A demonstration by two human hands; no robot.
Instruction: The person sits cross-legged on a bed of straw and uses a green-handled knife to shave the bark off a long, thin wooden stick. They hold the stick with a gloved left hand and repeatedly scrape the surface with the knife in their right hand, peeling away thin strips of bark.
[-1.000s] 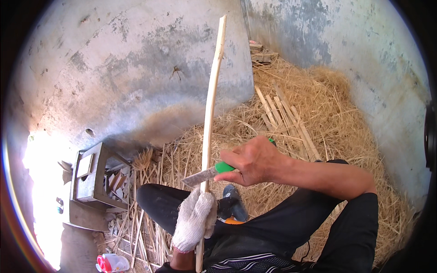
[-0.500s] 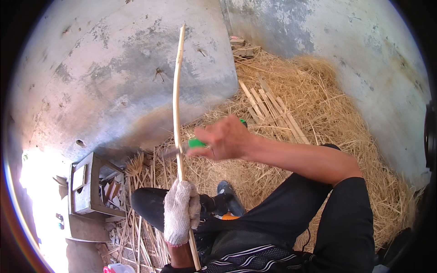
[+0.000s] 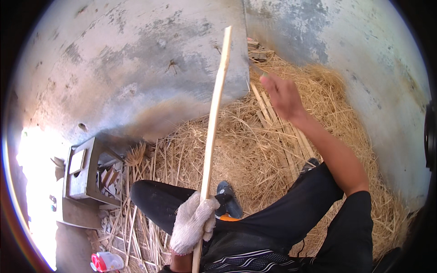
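- A gloved left hand [image 3: 195, 223] has its grip wrapped around the lower part of a pale wooden stick [image 3: 214, 123] rising above the person's lap [image 3: 273, 227].
- The bare right hand [image 3: 283, 96], raised to the right of the stick and apart from it, clasps a knife [image 3: 258, 69], blurred.
- Shavings [image 3: 246, 154] spread beyond a shoe [image 3: 231, 200], longer strips [image 3: 260, 100] among them.

No words, numbers or signs can be read here. The red-and-white plastic container [image 3: 108, 262] at the lower left is too small for any print on it to be made out — and the dark shirt [image 3: 246, 264] at the bottom edge shows white stripes and a fine pattern, nothing legible as lettering.
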